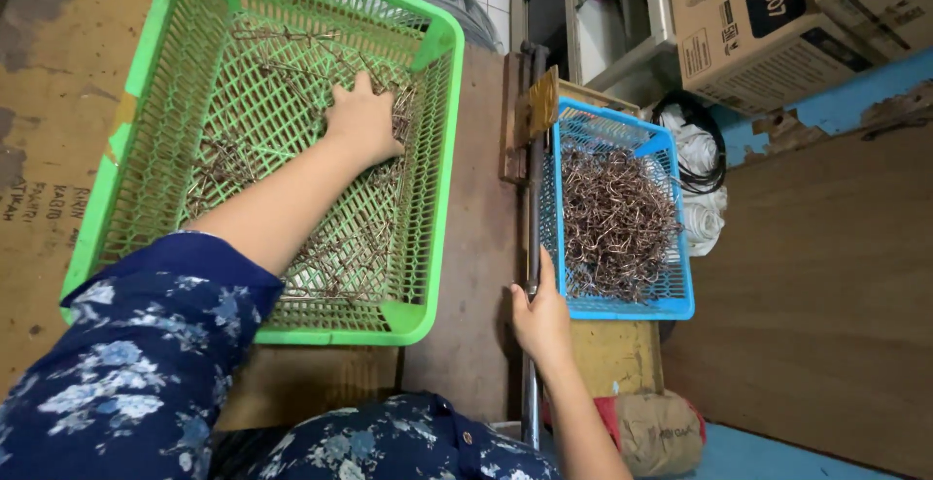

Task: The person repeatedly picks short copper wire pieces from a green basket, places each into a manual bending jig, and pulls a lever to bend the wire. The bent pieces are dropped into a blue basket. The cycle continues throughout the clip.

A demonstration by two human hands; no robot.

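Your green basket (146, 140) sits on the worn board, its long side running away from you. Beside it to the right, the smaller blue basket (680, 291) holds a heap of bent copper wire pieces (614, 220). Your left hand (362, 120) lies palm-down in the green basket, fingers loosely curled over scattered wire pieces (335, 266). Your right hand (540, 320) grips the dark metal bar (532, 198).

Bright green mesh basket (428, 247), blue mesh basket (622, 309) of coppery-brown wire pieces (612, 218), navy sleeve (126, 363) with pale blue flowers
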